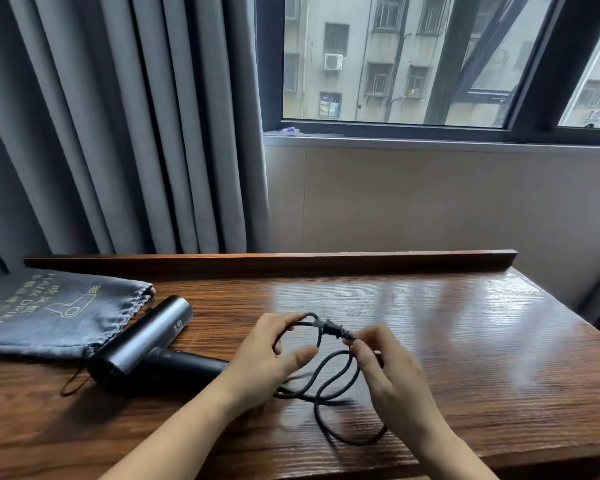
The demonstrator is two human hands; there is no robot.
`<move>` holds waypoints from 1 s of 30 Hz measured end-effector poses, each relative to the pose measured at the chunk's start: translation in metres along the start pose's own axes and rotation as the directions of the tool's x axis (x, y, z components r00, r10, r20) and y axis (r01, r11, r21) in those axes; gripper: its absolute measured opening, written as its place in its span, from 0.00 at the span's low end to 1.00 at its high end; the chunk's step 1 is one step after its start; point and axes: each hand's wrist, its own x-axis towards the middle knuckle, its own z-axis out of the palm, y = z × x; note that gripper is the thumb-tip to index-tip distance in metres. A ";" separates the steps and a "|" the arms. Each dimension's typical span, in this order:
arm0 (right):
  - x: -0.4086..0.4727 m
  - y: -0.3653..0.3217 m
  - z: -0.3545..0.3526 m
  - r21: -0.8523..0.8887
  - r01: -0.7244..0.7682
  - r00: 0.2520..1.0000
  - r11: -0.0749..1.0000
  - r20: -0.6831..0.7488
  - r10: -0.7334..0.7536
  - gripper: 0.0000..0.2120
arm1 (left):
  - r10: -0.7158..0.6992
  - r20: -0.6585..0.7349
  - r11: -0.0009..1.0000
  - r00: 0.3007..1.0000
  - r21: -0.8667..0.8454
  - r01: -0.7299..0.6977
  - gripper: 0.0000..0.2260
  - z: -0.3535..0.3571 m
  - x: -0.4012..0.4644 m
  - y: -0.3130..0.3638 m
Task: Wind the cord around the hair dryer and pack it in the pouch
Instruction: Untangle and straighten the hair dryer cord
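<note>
We see the hair dryer point(146, 344) lying on the wooden worktop point(465, 341), well to the left, its barrel angled toward the back and its handle pointing right toward our left hand point(267, 358). The grey pouch point(56, 313) lies flat just behind it at the left edge, its drawstring mouth touching the barrel.

The cord point(326, 386) runs in loose loops across the middle of the worktop, between our hands and down toward the near edge. Our left hand's grip is pinched on the cord just behind the plug point(333, 329), thumb spread below. Our right hand point(392, 372) pinches the plug's tip, which is lifted off the wood.

The right half of the worktop is open up to its right edge. A raised wooden lip point(274, 261) bounds the back; the curtain point(118, 133) hangs behind the left side.
</note>
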 end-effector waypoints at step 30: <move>0.011 -0.041 -0.078 0.450 0.159 0.881 0.879 -0.467 0.079 0.05 | -0.051 -0.370 0.991 0.928 0.093 0.092 0.08 -0.013 0.008 -0.003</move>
